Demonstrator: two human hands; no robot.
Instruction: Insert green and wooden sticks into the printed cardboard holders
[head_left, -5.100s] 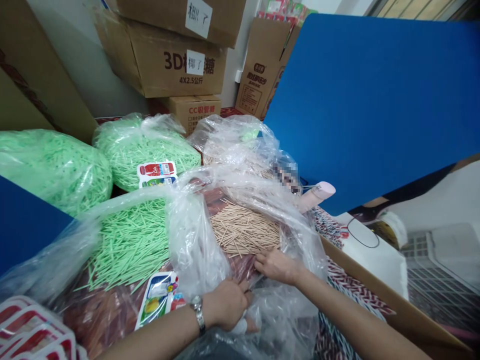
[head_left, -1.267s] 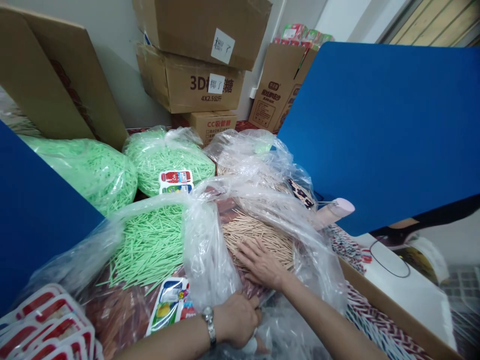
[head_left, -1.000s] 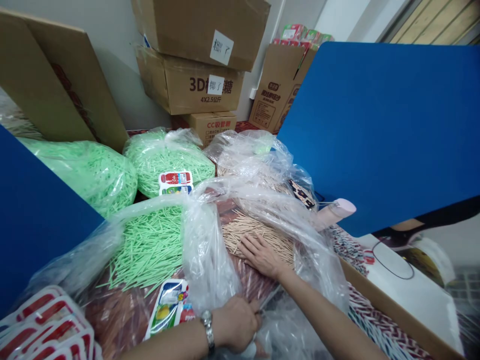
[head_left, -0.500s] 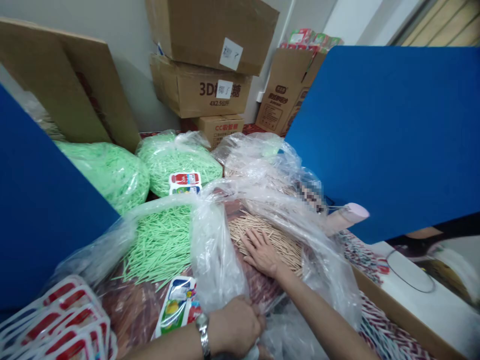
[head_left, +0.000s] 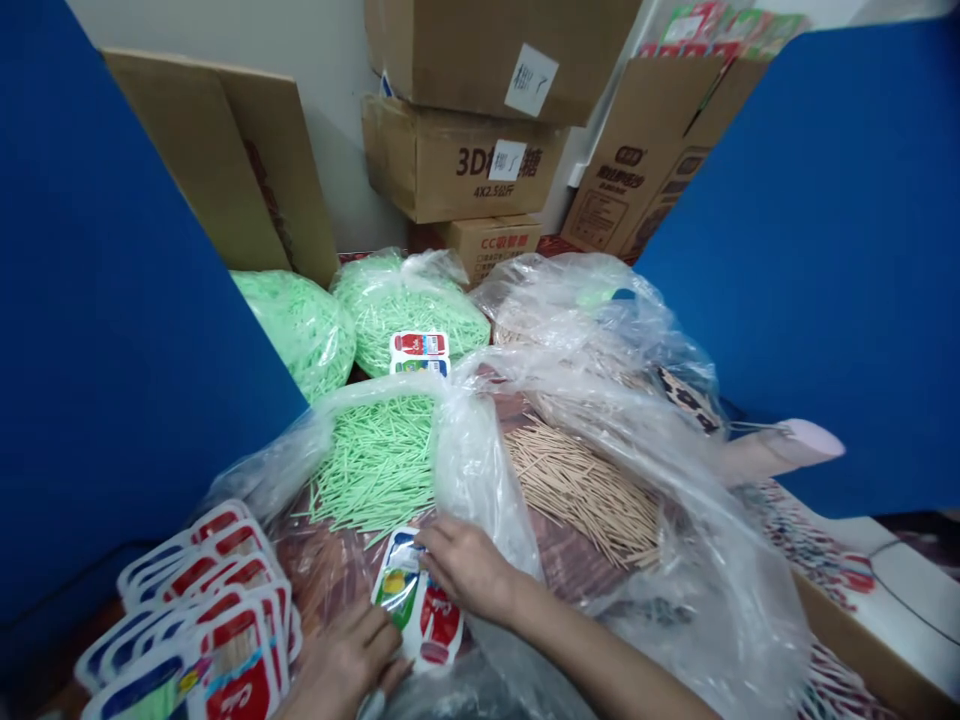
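A printed packet (head_left: 439,625) with red bottle and green pictures lies in front of me, over the clear plastic. My right hand (head_left: 471,568) has bent fingers closed at its upper right edge. My left hand (head_left: 345,655) is beside its lower left edge, fingers curled; a pale bit shows under them, too hidden to name. Beyond the hands, green thin sticks (head_left: 379,460) lie loose in an opened plastic bag on the left. Tan thin sticks (head_left: 585,490) lie in another on the right, with a clear plastic fold (head_left: 484,480) between them.
Several similar packets (head_left: 217,620) overlap in a pile at lower left. Full bags of green sticks (head_left: 412,300) stand behind, with stacked cardboard boxes (head_left: 465,165) at the wall. Blue panels (head_left: 810,270) flank both sides. A pale pink-topped cylinder (head_left: 787,450) lies right.
My right hand has left the tan sticks and moved to the packet. My left hand has moved left to the packet's lower side. The view has shifted, so the scene sits further right.
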